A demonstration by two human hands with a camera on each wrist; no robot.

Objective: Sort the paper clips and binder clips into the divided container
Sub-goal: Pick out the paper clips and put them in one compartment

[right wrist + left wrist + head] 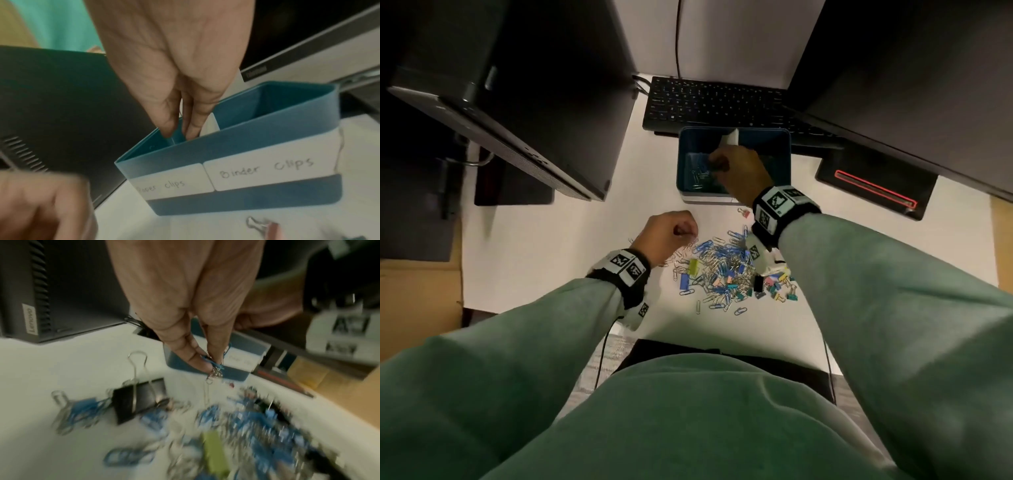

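A blue divided container stands behind a pile of paper clips and binder clips; its labels read "Paper clips" on the left and "Binder clips" on the right. My right hand reaches down into the left compartment, where several paper clips lie. The container wall hides its fingertips. My left hand hovers at the pile's left edge. It pinches a few blue and silver paper clips between thumb and fingers. A black binder clip lies below it.
A keyboard lies right behind the container. A computer tower stands to the left and a monitor to the right. A pink binder clip lies alone before the container. A cardboard box sits at the left.
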